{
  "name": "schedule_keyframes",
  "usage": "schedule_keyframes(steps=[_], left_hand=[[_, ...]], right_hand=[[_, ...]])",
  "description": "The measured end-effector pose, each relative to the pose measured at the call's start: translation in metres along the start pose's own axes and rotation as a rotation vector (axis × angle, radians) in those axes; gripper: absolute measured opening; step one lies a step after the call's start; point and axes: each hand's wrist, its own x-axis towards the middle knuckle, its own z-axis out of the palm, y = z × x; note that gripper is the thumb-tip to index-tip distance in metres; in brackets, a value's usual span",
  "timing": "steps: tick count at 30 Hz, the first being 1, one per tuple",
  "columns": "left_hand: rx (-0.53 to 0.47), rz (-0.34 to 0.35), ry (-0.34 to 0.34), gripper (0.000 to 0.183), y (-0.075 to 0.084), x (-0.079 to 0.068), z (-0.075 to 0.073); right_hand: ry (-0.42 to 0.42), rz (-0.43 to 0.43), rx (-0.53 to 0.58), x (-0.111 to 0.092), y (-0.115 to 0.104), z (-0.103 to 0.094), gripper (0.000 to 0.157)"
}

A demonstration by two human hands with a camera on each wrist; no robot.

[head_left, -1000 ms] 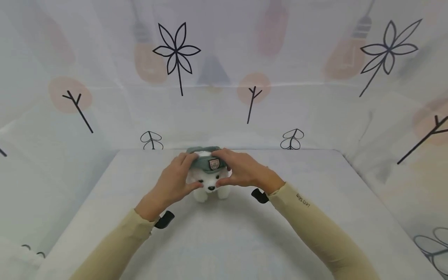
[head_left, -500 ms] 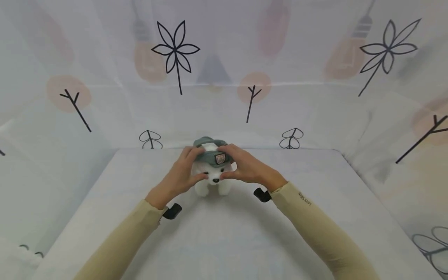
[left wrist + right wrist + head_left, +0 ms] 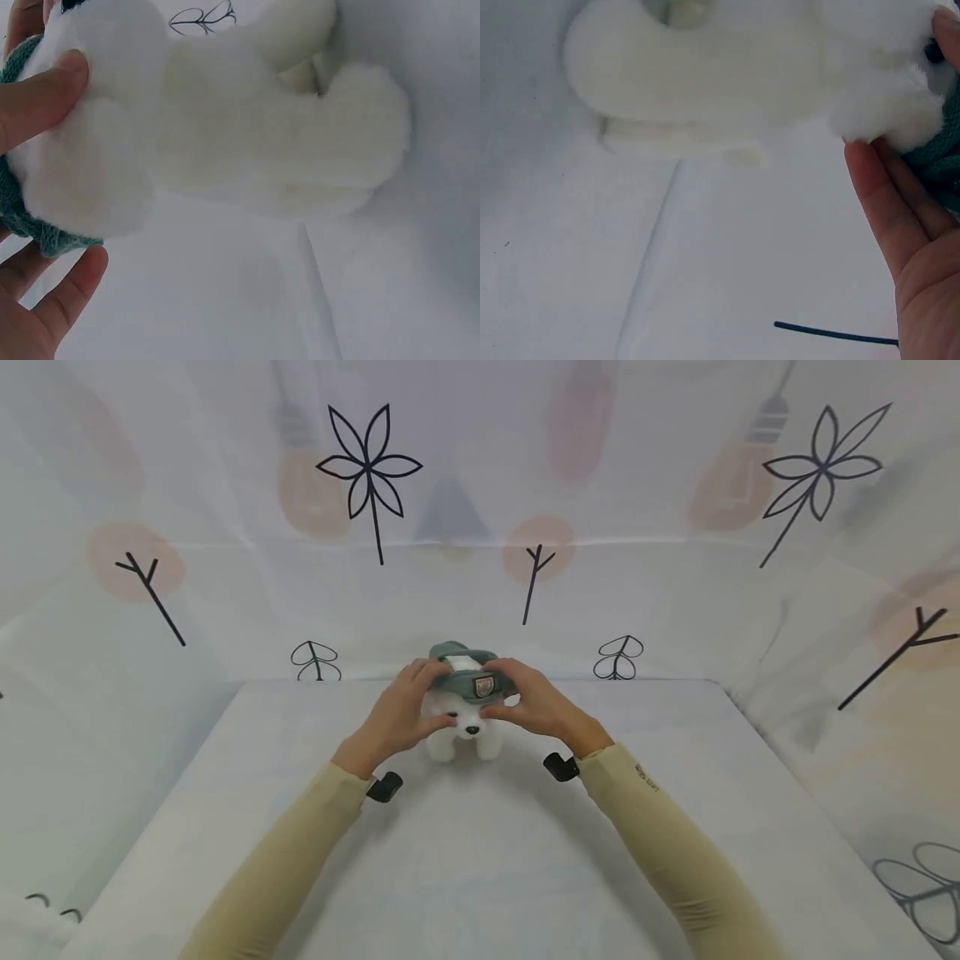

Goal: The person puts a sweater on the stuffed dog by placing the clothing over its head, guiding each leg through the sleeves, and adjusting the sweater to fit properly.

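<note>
A white plush dog (image 3: 467, 745) stands upright near the far edge, facing me, with a teal knitted hat (image 3: 465, 685) on its head. The hat carries a small crest patch. My left hand (image 3: 397, 714) grips one side of the head, its fingers on the hat and its thumb on the cheek. From the other side my right hand (image 3: 551, 706) holds the head likewise, thumb beside the muzzle. White fur of the plush dog (image 3: 262, 135) fills much of the left wrist view. In the right wrist view, fingertips touch fur near the hat (image 3: 930, 157).
A white-covered table (image 3: 465, 860) lies under the dog. Patterned fabric walls (image 3: 457, 602) rise behind it and at both sides. Black wrist cameras (image 3: 385, 787) are worn on the forearms.
Both hands and the plush dog have shifted away from me and slightly to the right, towards the table's far edge. The hands keep their hold on the head and hat.
</note>
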Motion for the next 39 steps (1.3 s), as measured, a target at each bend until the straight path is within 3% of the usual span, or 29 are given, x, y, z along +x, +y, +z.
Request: schedule_keyframes(steps=[8,12,16,21,26,30,36,39], left_hand=[[0.144,0.07,-0.013,0.085,-0.003,0.007,-0.014],[0.149,0.017,-0.056,0.083,-0.004,0.005,-0.017],[0.136,-0.085,-0.086,0.08,-0.006,-0.003,-0.013],[0.055,-0.15,-0.065,0.074,-0.01,-0.014,0.0],[-0.028,-0.14,-0.02,0.061,-0.014,-0.022,0.012],[-0.089,-0.165,-0.013,0.073,-0.014,-0.026,0.019],[-0.116,-0.16,0.091,0.081,-0.013,-0.028,0.031],[-0.132,-0.129,0.141,0.076,-0.009,-0.029,0.031]], right_hand=[[0.001,-0.057,-0.061,0.006,-0.003,0.0,0.063],[-0.035,-0.023,-0.089,0.007,-0.004,0.0,0.07],[-0.081,0.037,-0.082,0.006,-0.002,0.002,0.081],[-0.1,0.088,-0.128,0.003,0.004,0.01,0.094],[-0.026,0.061,-0.184,0.0,0.009,0.02,0.094],[0.044,0.048,-0.198,-0.002,0.011,0.027,0.092],[0.181,-0.103,-0.308,-0.004,0.016,0.034,0.086],[0.21,-0.177,-0.255,-0.008,0.013,0.033,0.082]])
